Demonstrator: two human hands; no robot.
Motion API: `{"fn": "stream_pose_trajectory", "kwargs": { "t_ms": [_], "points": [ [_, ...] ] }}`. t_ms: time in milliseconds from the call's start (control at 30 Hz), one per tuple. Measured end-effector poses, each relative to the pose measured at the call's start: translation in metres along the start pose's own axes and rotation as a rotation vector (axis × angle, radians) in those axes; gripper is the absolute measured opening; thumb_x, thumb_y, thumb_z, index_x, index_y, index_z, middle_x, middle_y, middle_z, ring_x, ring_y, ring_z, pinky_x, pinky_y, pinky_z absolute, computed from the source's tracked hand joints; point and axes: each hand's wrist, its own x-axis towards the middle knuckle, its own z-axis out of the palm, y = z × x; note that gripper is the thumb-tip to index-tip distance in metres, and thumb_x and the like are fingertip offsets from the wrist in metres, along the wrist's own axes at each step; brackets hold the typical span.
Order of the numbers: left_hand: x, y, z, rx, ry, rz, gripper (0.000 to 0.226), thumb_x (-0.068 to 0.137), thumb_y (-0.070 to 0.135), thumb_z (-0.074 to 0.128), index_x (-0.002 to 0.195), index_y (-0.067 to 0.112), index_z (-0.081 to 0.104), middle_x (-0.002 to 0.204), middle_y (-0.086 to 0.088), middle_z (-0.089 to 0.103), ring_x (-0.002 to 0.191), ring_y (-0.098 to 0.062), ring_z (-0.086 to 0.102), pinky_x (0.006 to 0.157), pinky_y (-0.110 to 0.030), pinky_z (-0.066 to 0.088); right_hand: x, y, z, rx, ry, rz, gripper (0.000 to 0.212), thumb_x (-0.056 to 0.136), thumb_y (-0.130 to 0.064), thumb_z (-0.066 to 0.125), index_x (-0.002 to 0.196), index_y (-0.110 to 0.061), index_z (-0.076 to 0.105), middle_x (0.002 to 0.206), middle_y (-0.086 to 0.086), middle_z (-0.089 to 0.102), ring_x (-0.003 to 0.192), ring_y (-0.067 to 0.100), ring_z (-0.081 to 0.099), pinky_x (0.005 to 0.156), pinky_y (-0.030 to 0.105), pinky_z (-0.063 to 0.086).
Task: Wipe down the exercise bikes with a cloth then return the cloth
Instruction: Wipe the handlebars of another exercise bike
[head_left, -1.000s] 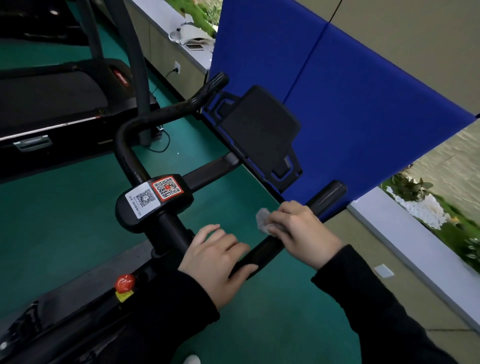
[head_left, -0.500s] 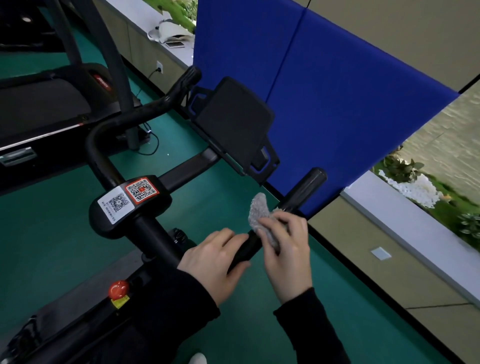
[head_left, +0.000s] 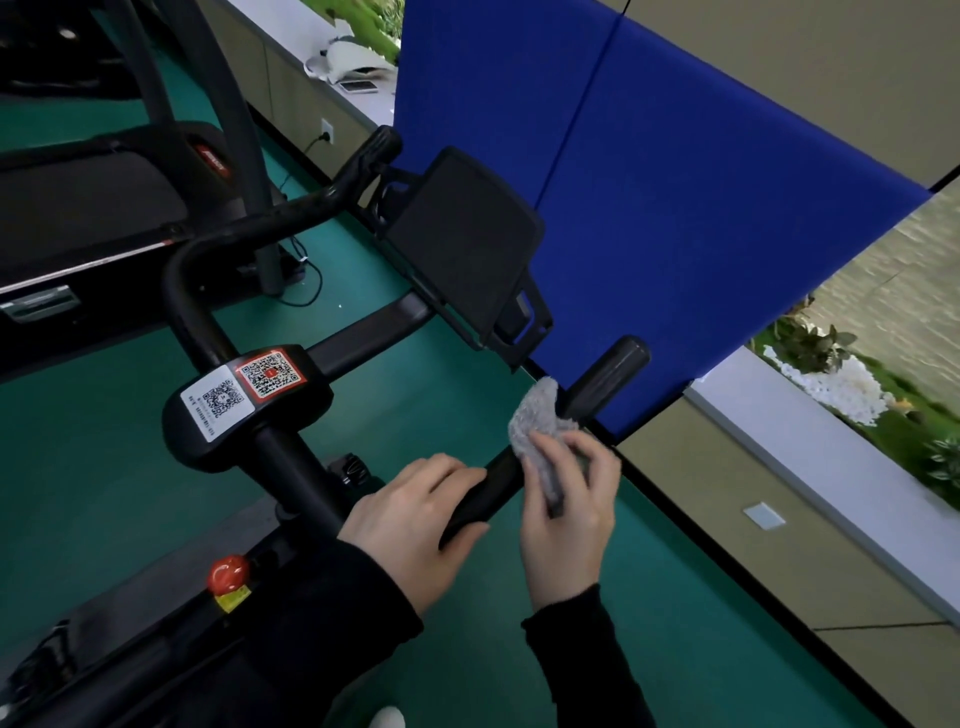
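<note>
From the head view, the right hand pinches a grey cloth against the right handlebar grip of the exercise bike. Its fingers are curled over the cloth and the bar together. The top of the cloth bunches up free above them. The left hand is closed round the same bar lower down, nearer the stem, apparently steadying it.

The step in hand looks like wiping this grip. It would go best with the cloth wrapped fully round the bar and drawn out to the rounded end with a slight twist, so the underside gets cleaned too. The loose bunch should be flattened first, or it wipes nothing. The stretch under the left hand can only be reached once that hand lets go.

Other parts of the bike likely await the cloth:
- the clamp with two QR stickers
- the black device holder
- the far bar
- the red knob

A blue panel stands just beyond the grip's end — little room for a long stroke there. A treadmill stands to the left on the green floor.
</note>
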Motion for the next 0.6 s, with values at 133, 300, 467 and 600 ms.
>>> {"fn": "stream_pose_trajectory", "kwargs": {
  "t_ms": [133, 300, 467, 600],
  "points": [
    [0.001, 0.000, 0.000, -0.005, -0.008, -0.007, 0.038, 0.079, 0.031, 0.070, 0.114, 0.019, 0.063, 0.103, 0.006, 0.062, 0.093, -0.017, 0.062, 0.063, -0.037, 0.057, -0.004, 0.006, 0.002, 0.049, 0.091, 0.073, 0.020, 0.084, -0.003, 0.063, 0.103, -0.004, 0.069, 0.110, 0.004, 0.049, 0.101, 0.015, 0.051, 0.091, 0.013, 0.039],
    [0.000, 0.002, -0.003, 0.004, -0.006, -0.013, 0.041, 0.080, 0.045, 0.060, 0.113, 0.021, 0.064, 0.099, 0.010, 0.063, 0.087, -0.014, 0.064, 0.059, -0.032, 0.057, -0.007, -0.002, 0.011, 0.156, 0.218, 0.282, 0.019, 0.085, -0.002, 0.063, 0.103, -0.003, 0.066, 0.108, 0.016, 0.057, 0.107, 0.004, 0.052, 0.093, 0.013, 0.039],
    [0.011, 0.007, -0.004, 0.098, 0.035, 0.007, 0.051, 0.077, 0.051, 0.043, 0.110, 0.020, 0.066, 0.089, 0.009, 0.066, 0.078, -0.014, 0.066, 0.054, -0.022, 0.054, -0.022, -0.013, 0.018, 0.275, 0.306, 0.354, 0.025, 0.087, -0.007, 0.059, 0.110, -0.017, 0.063, 0.110, 0.010, 0.063, 0.107, 0.012, 0.059, 0.093, 0.019, 0.044],
    [0.023, 0.011, 0.000, 0.103, 0.036, 0.017, 0.046, 0.078, 0.049, 0.046, 0.108, 0.021, 0.066, 0.089, 0.008, 0.065, 0.078, -0.018, 0.065, 0.060, -0.030, 0.056, -0.003, -0.010, 0.021, 0.384, 0.420, 0.574, 0.030, 0.089, -0.004, 0.058, 0.112, -0.023, 0.061, 0.114, 0.004, 0.065, 0.109, 0.016, 0.061, 0.095, 0.034, 0.047]
  ]
}}
